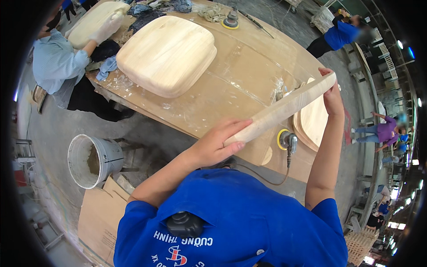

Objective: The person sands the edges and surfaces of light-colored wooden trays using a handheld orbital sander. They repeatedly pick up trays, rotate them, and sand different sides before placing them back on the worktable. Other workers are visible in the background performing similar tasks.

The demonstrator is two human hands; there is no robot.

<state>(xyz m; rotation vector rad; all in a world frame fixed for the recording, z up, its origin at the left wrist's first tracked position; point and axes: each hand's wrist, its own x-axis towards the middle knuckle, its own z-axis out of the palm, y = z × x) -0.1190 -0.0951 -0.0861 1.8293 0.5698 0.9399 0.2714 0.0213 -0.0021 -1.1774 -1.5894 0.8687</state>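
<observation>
- From where I'm standing, the person in blue is holding a pale wooden panel (284, 109) up above the near right part of the table (238, 60), tilted so that its edge is showing.
- The left hand (220, 140) is gripping the near end, thumb and fingers closing around it; the right hand (330, 93) is grasping the far end.
- This piece is in mid-handling, I'm judging — it is not yet lying on any pile.
- A stack of similar panels (164, 55) is sitting on the left of the table, and more pale panels (316, 113) are lying at the right, partly hidden behind the raised one.
- Which pile is finished and which is waiting I cannot tell; the surfaces are all looking much alike from here.
- The near sander (287, 140) is resting on the table, neither hand touching it — so no sanding is happening here right now.
- Across the corner, a co-worker's gloved hand (107, 29) is touching another panel (89, 22), so that piece is apparently being worked too.
</observation>
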